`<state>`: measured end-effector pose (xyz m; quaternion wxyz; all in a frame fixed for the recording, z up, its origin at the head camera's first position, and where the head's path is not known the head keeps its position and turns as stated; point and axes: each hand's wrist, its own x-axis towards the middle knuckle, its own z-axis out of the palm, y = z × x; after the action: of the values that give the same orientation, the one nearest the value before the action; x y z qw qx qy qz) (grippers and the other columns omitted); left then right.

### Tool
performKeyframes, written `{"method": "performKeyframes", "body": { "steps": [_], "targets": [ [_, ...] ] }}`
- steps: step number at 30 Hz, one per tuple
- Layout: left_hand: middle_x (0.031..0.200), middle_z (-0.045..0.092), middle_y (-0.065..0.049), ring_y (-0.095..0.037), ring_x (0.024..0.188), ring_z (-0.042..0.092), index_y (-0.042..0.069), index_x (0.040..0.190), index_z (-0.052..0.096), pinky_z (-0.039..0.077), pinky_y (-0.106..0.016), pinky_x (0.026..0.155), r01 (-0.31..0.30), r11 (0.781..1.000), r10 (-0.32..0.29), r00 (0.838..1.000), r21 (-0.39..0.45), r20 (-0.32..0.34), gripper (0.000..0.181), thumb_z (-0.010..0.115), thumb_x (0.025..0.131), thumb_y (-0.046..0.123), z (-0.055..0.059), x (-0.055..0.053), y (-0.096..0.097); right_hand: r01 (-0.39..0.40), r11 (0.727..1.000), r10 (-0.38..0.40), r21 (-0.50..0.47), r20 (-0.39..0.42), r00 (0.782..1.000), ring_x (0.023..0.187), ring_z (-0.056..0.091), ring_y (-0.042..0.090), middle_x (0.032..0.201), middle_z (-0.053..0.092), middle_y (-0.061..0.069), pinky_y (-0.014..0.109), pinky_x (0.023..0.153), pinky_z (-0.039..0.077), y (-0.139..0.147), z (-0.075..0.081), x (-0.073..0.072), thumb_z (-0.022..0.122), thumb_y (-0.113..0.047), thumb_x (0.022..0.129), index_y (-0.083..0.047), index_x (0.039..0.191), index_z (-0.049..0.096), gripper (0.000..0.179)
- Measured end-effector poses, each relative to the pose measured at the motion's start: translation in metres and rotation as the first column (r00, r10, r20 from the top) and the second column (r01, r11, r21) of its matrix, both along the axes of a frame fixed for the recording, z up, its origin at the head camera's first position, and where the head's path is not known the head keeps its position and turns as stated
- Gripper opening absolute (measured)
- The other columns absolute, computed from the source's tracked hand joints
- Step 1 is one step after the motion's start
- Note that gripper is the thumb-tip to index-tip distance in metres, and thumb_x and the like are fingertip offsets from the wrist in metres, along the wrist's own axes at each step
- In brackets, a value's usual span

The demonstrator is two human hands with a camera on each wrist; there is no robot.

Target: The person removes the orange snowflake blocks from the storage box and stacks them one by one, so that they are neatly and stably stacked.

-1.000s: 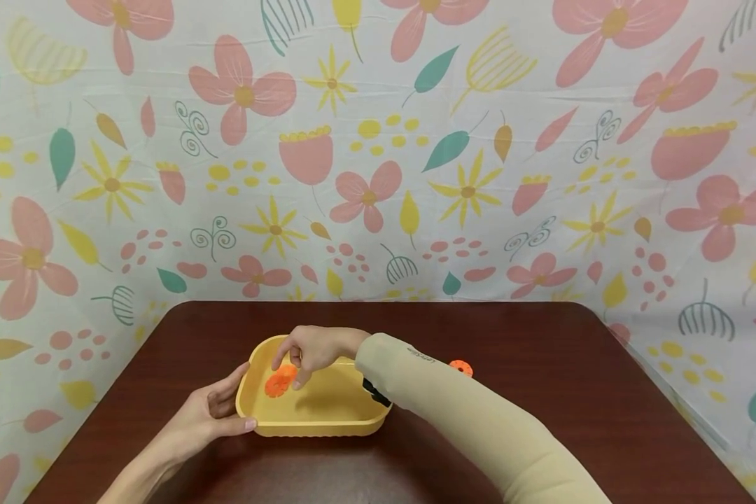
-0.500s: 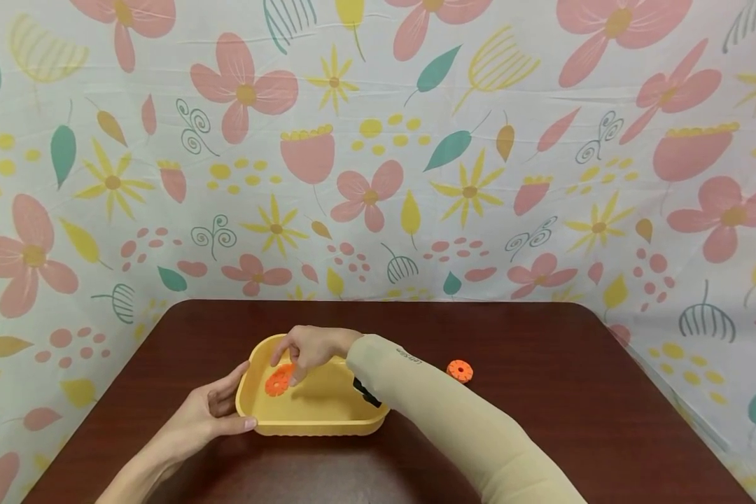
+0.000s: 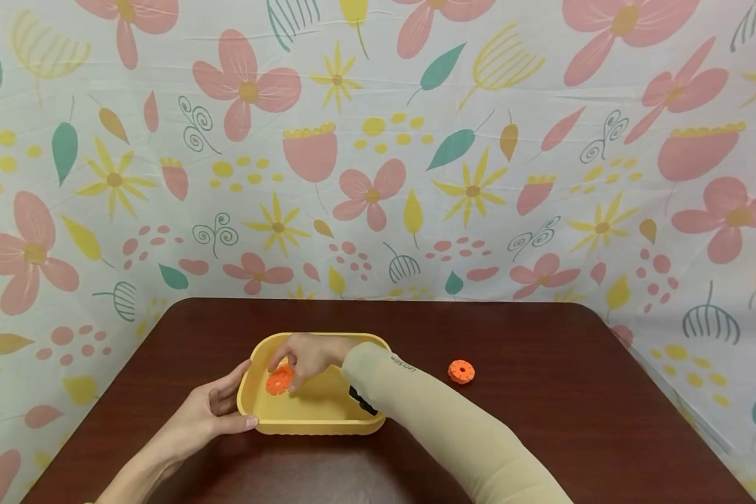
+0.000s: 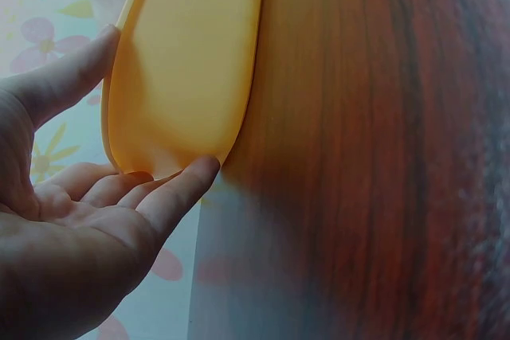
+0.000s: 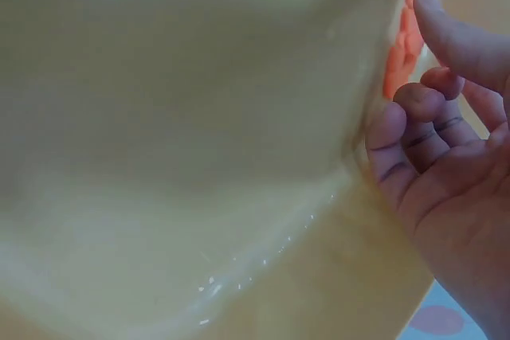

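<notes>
A yellow plastic tray [image 3: 321,427] with raised walls stands on the table. My left hand [image 3: 204,416] grips its left end, thumb at the front corner and fingers along the side wall. In the left wrist view, the thumb and fingertips touch the tray [image 4: 187,61]. Inside the tray at the left, my right hand [image 3: 309,353] reaches down and pinches an orange notched disc [image 3: 278,383] between thumb and index finger. The right wrist view shows orange pieces [image 5: 405,45] edge-on beside the thumb, the other fingers curled; the index fingertip is partly hidden.
More orange notched discs, seemingly stacked, [image 3: 461,372] lie on the dark wooden table [image 3: 542,420] to the right of the tray. A flower-patterned cloth [image 3: 378,140] hangs behind the table. The right forearm crosses the tray's right end.
My right hand has lowered slightly and closed in on the orange disc in the tray. The forearm has shifted left, uncovering the discs on the table. The left hand keeps its place.
</notes>
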<state>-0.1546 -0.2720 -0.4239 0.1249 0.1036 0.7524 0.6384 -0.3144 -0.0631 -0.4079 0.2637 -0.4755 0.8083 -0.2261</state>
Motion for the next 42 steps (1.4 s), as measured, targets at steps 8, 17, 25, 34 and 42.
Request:
{"method": "performKeyframes", "body": {
  "steps": [8,17,25,34,42],
  "targets": [
    [0.169,0.020,-0.025,-0.049,0.147,0.034,0.001,0.168,0.015,0.052,-0.028,0.096,-0.011,1.000,0.011,1.000,-0.003,0.015,0.100,0.081,0.093,0.007,0.001,0.000,0.000,-0.024,0.998,0.026,0.052,-0.037,0.999,0.052,0.037,0.004,0.059,0.041,-0.006,0.018,0.052,0.032,-0.001,-0.003,0.004,0.085,0.000,0.085,-0.009,0.125,0.076,0.042],
    [0.168,0.022,-0.025,-0.049,0.146,0.037,0.001,0.168,0.015,0.052,-0.027,0.096,-0.012,1.000,0.012,1.000,-0.010,0.007,0.100,0.081,0.093,0.008,0.000,-0.001,-0.001,-0.010,1.000,0.010,0.000,-0.032,0.999,0.059,0.038,0.005,0.065,0.042,-0.005,0.018,0.055,0.032,0.002,-0.005,0.007,0.088,0.001,0.080,-0.009,0.118,0.078,0.040],
    [0.168,0.023,-0.026,-0.048,0.146,0.038,0.001,0.168,0.015,0.051,-0.027,0.096,-0.008,1.000,0.008,1.000,-0.011,0.000,0.100,0.081,0.093,0.008,-0.001,-0.001,-0.001,-0.004,1.000,0.004,-0.019,-0.014,1.000,0.055,0.038,0.004,0.062,0.043,-0.006,0.018,0.054,0.032,0.000,-0.007,0.008,0.090,0.000,0.080,-0.008,0.113,0.079,0.036],
    [0.169,0.021,-0.024,-0.048,0.147,0.036,0.001,0.168,0.014,0.051,-0.027,0.096,-0.001,1.000,0.001,1.000,-0.007,-0.003,0.101,0.081,0.093,0.008,-0.001,0.000,-0.001,0.045,0.999,-0.046,-0.010,-0.090,0.995,0.066,0.048,0.005,0.073,0.054,-0.004,0.018,0.060,0.042,-0.002,-0.004,0.014,0.095,-0.003,0.075,-0.011,0.099,0.071,0.034],
    [0.169,0.022,-0.024,-0.047,0.147,0.037,0.002,0.168,0.015,0.051,-0.027,0.096,0.002,1.000,-0.002,1.000,-0.014,0.008,0.100,0.080,0.094,0.009,-0.001,-0.001,-0.001,0.003,1.000,-0.003,0.002,-0.118,0.993,0.073,0.055,0.005,0.080,0.062,-0.005,0.017,0.066,0.046,-0.008,-0.004,0.021,0.095,-0.001,0.073,-0.013,0.095,0.064,0.040]
  ]
}}
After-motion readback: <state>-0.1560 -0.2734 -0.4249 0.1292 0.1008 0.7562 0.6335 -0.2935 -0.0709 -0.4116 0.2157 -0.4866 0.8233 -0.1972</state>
